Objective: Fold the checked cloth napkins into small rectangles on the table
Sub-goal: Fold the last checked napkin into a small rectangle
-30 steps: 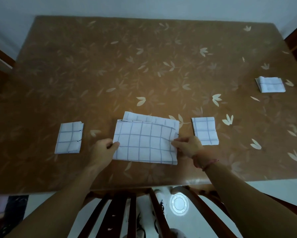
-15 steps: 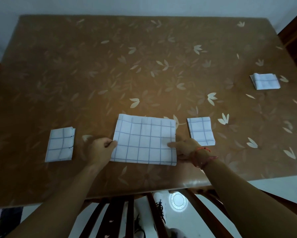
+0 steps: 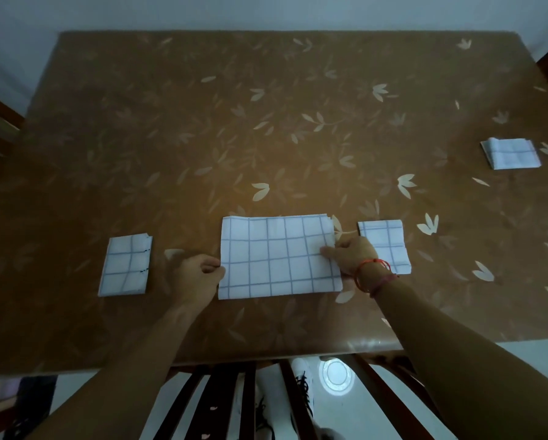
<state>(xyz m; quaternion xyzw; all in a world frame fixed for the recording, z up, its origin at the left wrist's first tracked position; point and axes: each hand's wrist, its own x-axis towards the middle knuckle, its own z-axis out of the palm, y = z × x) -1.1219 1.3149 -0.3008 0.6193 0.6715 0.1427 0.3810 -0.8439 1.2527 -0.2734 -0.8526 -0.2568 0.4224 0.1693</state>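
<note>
- Head view: half-folded napkin (image 3: 276, 257) lies flat on the table (image 3: 266, 122), a wide rectangle.
- Left hand (image 3: 196, 277) is at the napkin's left edge, fingers curled, pinching that edge; the cloth runs rightward from the grip.
- Right hand (image 3: 350, 255) is at the napkin's right edge, fingers curled, pinching it; red bracelets (image 3: 372, 274) on the wrist.
- Left small napkin (image 3: 125, 266): folded, well left of the half-folded napkin.
- Right small napkin (image 3: 385, 244): just right of it, partly behind the right hand.
- Far napkin (image 3: 510, 154): well right and beyond.
</note>
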